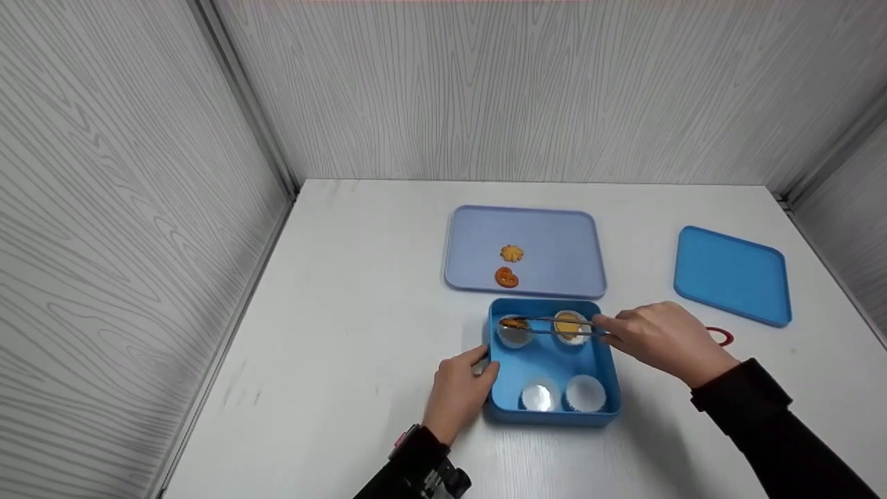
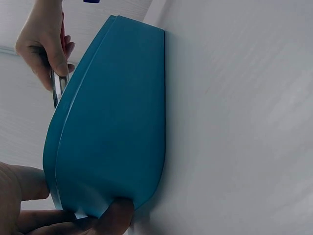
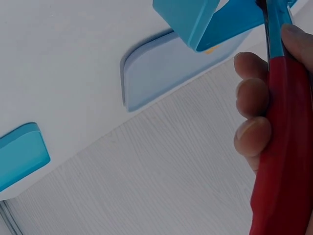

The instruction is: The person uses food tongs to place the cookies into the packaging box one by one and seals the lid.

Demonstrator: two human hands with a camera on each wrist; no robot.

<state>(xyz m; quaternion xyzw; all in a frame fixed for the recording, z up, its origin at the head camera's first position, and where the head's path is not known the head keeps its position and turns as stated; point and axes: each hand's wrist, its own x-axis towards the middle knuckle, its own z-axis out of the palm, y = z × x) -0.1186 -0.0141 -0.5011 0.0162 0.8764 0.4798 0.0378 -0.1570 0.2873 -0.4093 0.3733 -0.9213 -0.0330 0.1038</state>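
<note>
A blue lunch box (image 1: 554,418) stands on the table, its near left side gripped by my left hand (image 1: 457,394), thumb and fingers around the wall. Red-handled metal tongs (image 3: 283,147) are held in my right hand (image 1: 662,341), fingers wrapped around the grip. The tongs reach leftward across the box. Their tips are at a brown snack piece (image 1: 513,323) in the far left white paper cup (image 1: 514,341); whether they pinch it I cannot tell. The far right cup contains a yellow biscuit (image 1: 568,324). Two more white cups (image 1: 585,394) sit along the near side.
Behind the box lies a lavender tray (image 1: 554,242) with a flower-shaped biscuit (image 1: 512,254) and a small pretzel (image 1: 506,277). A flat blue lid (image 1: 731,274) rests on the table to the right. Wood-grain panels (image 1: 450,90) enclose the table at the back and sides.
</note>
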